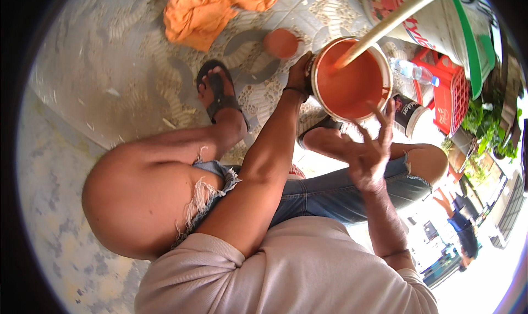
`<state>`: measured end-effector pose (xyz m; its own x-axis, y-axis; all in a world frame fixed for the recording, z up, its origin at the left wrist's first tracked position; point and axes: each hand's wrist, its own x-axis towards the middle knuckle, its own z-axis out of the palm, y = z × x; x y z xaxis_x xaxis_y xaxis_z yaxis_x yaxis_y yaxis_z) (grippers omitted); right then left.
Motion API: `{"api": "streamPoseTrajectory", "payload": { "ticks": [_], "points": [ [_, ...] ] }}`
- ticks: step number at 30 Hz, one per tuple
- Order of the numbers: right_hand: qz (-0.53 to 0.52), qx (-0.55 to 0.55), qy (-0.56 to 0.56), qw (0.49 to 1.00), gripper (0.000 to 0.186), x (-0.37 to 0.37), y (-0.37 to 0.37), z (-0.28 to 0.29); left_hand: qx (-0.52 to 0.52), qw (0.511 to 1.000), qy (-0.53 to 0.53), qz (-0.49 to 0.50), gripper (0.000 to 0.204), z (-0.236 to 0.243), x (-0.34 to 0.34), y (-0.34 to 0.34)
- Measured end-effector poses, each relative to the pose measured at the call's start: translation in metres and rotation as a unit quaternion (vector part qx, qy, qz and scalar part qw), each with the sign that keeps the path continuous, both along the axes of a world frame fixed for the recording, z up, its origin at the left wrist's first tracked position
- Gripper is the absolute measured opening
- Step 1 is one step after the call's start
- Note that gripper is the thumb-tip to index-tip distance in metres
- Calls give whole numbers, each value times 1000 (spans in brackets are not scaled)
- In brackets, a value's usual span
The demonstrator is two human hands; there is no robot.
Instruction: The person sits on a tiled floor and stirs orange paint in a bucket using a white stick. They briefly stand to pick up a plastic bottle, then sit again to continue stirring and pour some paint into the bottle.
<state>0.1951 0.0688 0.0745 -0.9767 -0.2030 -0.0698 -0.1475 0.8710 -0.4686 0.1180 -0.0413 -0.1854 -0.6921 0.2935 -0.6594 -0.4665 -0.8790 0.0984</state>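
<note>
A round white bucket (pixel 386 66) of orange-red paint (pixel 349 88) stands between my feet, its mouth turned up toward me. Against its left side my left hand (pixel 300 76) is closed, gripping the wall just under the rim; some of its fingers are hidden. My right hand (pixel 369 157) is at the near right rim with fingers spread and nothing held. The fingertips overlap the rim, and I cannot tell if they touch it. A long pale stick (pixel 379 31) leans out of the paint toward the upper right, its lower end coated orange.
A crumpled orange cloth (pixel 201 14) lies at the far left, near a round orange-coated piece (pixel 281 43). To the right are a large white bucket with green trim (pixel 434 31), a clear bottle (pixel 410 69), a red crate (pixel 452 97) and a black-and-white can (pixel 408 115). Another person (pixel 465 234) stands beyond.
</note>
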Motion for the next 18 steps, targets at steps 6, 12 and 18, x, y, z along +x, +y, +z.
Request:
{"api": "streamPoseTrajectory", "payload": {
  "ticks": [6,12,18],
  "points": [
    [-466,-343,-119,807,75,-53,43,-3,83,993,80,-9,41,-29,-1,15],
    [-464,-472,-81,746,81,-46,71,-55,12,994,90,-58,51,-46,-1,20],
    [-458,-524,-18,718,80,-27,79,-51,13,982,152,-114,58,-4,-13,36]
  ]
}}
